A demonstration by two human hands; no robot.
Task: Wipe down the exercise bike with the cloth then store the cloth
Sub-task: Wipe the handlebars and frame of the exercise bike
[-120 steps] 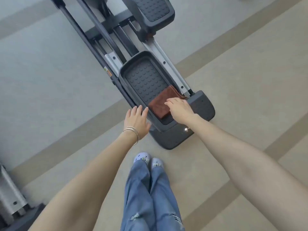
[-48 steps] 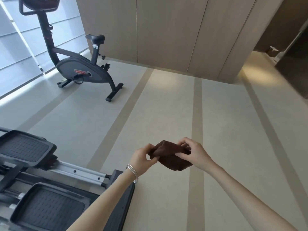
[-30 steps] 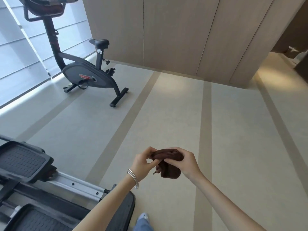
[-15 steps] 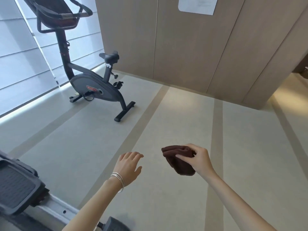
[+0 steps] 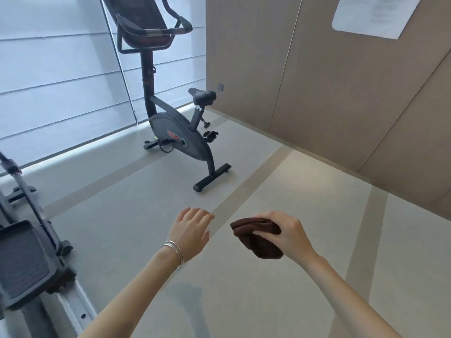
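A dark exercise bike [image 5: 179, 137] stands upright by the window at the upper left, some distance ahead of me. My right hand [image 5: 286, 234] is shut on a folded brown cloth [image 5: 256, 236], held in the air above the floor. My left hand [image 5: 190, 230] hangs open beside it with fingers spread and nothing in it, silver bangles on its wrist. Neither hand touches the bike.
An elliptical trainer with a black foot pedal [image 5: 23, 262] and a metal rail fills the lower left. Wooden wall panels [image 5: 305, 81] with a white paper sheet [image 5: 373, 14] run along the right. Window blinds [image 5: 53, 74] cover the left wall.
The cloth came off the elliptical pedal, both hands folded it, then my left hand let go. The view has turned and moved closer to the exercise bike.
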